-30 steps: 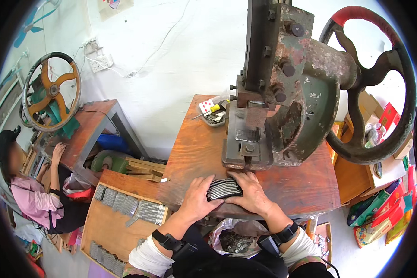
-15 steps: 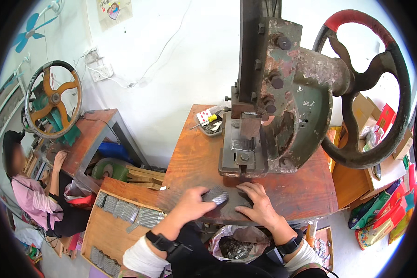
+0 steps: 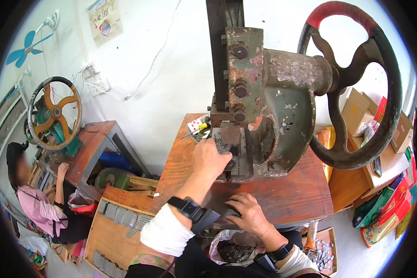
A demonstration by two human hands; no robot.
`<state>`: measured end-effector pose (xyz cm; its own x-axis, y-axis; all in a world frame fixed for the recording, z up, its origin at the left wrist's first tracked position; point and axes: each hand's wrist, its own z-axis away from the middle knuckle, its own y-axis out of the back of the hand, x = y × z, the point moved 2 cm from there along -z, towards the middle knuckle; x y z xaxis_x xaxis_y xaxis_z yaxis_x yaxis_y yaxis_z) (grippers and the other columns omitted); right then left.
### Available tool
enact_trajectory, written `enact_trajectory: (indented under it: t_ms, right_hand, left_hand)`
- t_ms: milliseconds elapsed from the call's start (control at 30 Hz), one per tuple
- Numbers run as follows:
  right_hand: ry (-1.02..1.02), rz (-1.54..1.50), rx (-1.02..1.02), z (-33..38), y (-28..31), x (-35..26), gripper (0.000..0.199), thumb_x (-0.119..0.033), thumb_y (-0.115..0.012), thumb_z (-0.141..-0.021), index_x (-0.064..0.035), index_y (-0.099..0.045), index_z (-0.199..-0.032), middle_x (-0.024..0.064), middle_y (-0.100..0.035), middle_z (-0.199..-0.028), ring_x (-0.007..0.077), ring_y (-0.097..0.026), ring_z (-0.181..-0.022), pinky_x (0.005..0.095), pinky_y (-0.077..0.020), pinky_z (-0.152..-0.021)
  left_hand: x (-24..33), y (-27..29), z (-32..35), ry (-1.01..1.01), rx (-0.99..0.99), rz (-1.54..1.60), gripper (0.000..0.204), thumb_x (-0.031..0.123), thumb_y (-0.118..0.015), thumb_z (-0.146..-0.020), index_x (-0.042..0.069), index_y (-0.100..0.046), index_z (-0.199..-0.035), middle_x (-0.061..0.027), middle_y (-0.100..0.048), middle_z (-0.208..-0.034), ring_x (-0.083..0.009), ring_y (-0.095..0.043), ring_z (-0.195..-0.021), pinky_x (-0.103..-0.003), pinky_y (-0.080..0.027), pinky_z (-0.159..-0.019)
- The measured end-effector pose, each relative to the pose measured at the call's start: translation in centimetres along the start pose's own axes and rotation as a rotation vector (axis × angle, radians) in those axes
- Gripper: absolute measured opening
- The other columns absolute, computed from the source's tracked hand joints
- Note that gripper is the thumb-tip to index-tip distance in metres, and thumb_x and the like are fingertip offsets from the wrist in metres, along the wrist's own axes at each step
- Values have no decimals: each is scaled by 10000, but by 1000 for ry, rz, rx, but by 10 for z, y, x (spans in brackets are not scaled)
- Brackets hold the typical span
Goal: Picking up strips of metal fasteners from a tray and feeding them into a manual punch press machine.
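Note:
My left hand point(image 3: 209, 160) reaches forward to the hand press point(image 3: 282, 102). Its fingers are closed on a ridged grey metal block point(image 3: 221, 142), which is at the press bed just left of the ram; part of the block is hidden by the hand. My right hand point(image 3: 251, 214) rests near the front edge of the wooden table point(image 3: 282, 194), its fingers curled around a small dark grey thing point(image 3: 232, 212). Fingers and shadow cover most of that thing, so its kind does not show.
The press's large handwheel point(image 3: 394, 92) stands at the right. A tray of tools with a yellow screwdriver point(image 3: 202, 126) lies behind my left hand. Left is a wooden board point(image 3: 111, 231) with rows of metal pieces; a bag of metal bits point(image 3: 236, 250) sits below. Another person point(image 3: 37, 204) works far left.
My left hand has carried the ridged metal block forward from above the table to the press bed. My right hand has moved slightly left and nearer me, its fingers now curled. The view has shifted.

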<state>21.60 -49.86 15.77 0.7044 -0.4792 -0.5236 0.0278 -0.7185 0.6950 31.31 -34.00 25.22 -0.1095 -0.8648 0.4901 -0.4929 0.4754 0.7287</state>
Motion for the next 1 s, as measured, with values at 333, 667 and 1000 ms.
enact_trajectory:
  t_ms: [333,667,1000]
  right_hand:
    - [20,-61,161,0,13,-2,387,-107,-750,-685,-66,-641,-1054,124,-591,-1102,338,-524,-1054,425,-457,-905]
    - [8,287,482,-101,49,21,314,-135,-748,-713,-10,-630,-976,170,-605,-969,358,-564,-899,432,-482,-776]
    - [-270,348,389,-121,39,13,651,-427,-807,-630,24,-582,-1042,196,-577,-1083,379,-550,-1012,448,-487,-826]
  left_hand:
    - [-12,1,-19,147,-502,813,261,69,-623,-833,-44,-630,-1068,-65,-646,-918,-146,-594,-789,-282,-485,-724]
    - [-39,-45,-21,-202,-99,440,384,19,-526,-767,12,-607,-1142,-198,-592,-1109,-366,-510,-1080,-413,-409,-958]
    - [-40,-46,-19,-240,-11,456,378,15,-512,-791,7,-592,-1160,-170,-597,-1037,-364,-519,-1035,-428,-426,-915]
